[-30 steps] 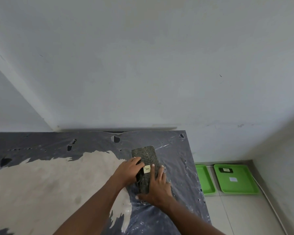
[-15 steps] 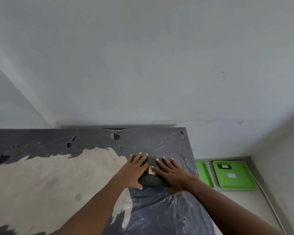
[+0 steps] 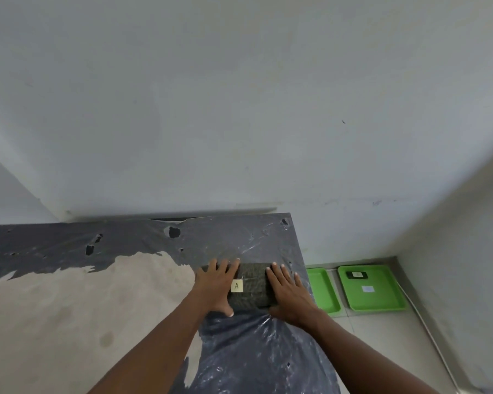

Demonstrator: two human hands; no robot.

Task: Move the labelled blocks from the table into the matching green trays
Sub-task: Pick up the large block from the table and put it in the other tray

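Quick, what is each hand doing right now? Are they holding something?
Left hand: open, fingers flat, pressed on the left side of the block labelled A.
Right hand: open, flat on the block's right side.

I see one dark, mottled block (image 3: pixel 252 284) lying flat near the right edge of the table (image 3: pixel 69 308), with a pale yellow label (image 3: pixel 236 286) marked "A" on its top face toward the left side. Two green trays sit on the floor to the right of the table — the nearer tray (image 3: pixel 322 290) is partly cut off by the table edge, while the farther tray (image 3: pixel 372 288) holds a small dark block (image 3: pixel 357 275) near its far end and a white label (image 3: pixel 367 288) at its middle.
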